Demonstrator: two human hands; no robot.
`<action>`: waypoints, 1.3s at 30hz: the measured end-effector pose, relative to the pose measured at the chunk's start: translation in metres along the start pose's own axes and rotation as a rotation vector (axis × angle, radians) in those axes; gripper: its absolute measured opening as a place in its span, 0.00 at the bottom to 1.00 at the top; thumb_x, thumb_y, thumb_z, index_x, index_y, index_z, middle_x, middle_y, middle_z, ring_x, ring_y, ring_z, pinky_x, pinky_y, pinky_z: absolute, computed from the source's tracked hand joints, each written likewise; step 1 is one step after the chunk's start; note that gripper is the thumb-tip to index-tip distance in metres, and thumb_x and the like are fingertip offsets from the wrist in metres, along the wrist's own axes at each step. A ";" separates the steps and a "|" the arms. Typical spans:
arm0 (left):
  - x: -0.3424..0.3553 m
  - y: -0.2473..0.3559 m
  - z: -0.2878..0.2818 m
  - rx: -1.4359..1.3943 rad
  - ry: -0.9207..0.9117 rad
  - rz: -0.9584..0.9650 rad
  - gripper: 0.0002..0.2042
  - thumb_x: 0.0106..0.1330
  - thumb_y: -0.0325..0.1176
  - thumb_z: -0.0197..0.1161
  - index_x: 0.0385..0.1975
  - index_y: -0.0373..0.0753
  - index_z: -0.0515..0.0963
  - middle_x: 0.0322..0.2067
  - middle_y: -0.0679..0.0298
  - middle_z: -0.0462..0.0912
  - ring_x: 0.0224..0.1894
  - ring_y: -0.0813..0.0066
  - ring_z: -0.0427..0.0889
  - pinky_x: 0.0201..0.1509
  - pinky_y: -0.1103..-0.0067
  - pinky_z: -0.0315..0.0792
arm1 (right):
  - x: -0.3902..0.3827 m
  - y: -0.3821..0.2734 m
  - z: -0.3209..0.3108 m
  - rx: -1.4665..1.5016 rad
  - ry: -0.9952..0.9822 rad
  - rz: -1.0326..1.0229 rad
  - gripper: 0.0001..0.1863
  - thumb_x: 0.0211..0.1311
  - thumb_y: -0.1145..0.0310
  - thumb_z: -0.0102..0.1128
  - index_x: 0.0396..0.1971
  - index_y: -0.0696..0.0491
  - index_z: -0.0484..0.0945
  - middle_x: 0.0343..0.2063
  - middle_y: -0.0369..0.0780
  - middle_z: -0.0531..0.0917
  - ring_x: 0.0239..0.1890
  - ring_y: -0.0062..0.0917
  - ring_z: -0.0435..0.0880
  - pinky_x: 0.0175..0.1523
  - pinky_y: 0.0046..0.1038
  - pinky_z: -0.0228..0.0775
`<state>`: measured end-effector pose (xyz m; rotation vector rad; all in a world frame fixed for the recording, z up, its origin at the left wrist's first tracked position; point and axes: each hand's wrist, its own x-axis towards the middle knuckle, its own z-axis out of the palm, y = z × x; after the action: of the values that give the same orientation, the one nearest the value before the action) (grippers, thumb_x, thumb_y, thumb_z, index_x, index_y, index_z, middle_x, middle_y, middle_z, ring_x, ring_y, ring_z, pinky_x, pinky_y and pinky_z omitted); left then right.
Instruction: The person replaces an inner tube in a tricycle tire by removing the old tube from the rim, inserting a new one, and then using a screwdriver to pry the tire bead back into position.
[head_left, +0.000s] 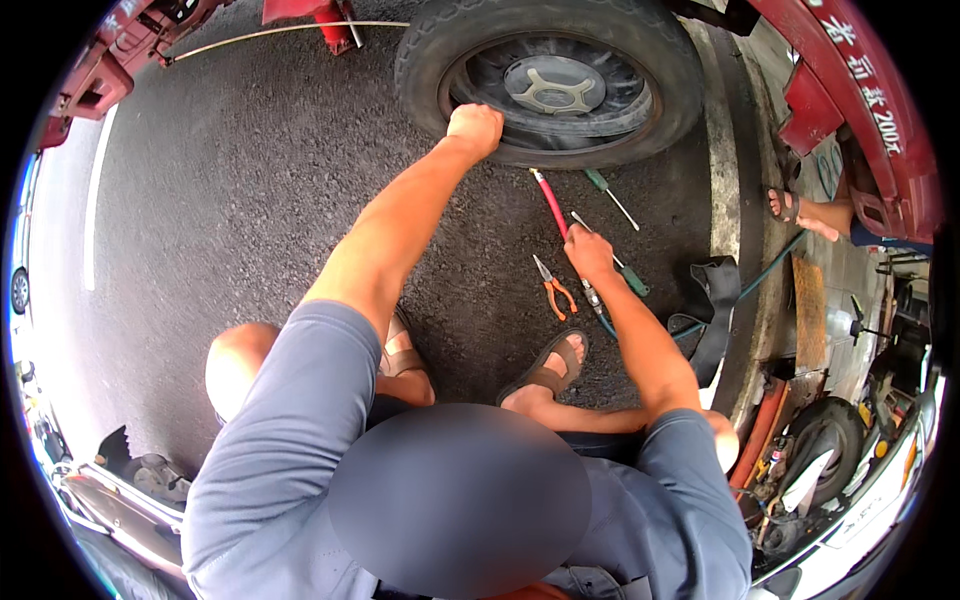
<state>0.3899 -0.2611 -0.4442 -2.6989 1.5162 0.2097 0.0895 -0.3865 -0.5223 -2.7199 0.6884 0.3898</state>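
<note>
Head view: the right hand (590, 251) is closed around a pink tube (549, 200), which lies low over the dark asphalt (250, 180) just below the wheel. The tube's long axis runs on a slant, its pale tip aimed away from the person and a little to their left, at the near edge of the tyre (640, 140); whether tip and rubber touch, I cannot tell. Its other end leads back toward the person and rightward, past a metal fitting (591, 296), into a teal hose (757, 280) that curves off to the right.

The left hand (475, 130) is curled into a fist at the near left part of the wheel, over the tyre and the rim's edge (what the fingertips hold is hidden, so I cannot tell whether they grip it). The wheel's outer face, with its grey hub cover (554, 85), is turned up toward the camera.

Orange-handled pliers (553, 287) lie near the tube, jaws pointing away from the person. A green-handled screwdriver (633, 281) passes close by the right hand, and a second screwdriver (612, 199) lies beyond it, its shaft slanting back toward the person and rightward.
</note>
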 end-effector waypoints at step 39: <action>-0.013 0.009 0.012 0.023 0.097 0.065 0.10 0.58 0.32 0.61 0.40 0.44 0.81 0.44 0.68 0.78 0.53 0.70 0.75 0.54 0.73 0.71 | 0.145 -0.112 -0.038 0.500 0.518 -0.163 0.07 0.59 0.65 0.64 0.35 0.50 0.82 0.34 0.39 0.82 0.43 0.40 0.80 0.47 0.42 0.72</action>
<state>0.3741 -0.2536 -0.4537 -2.6811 1.6226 0.0634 0.2756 -0.3661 -0.5107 -2.3617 0.5777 -0.4836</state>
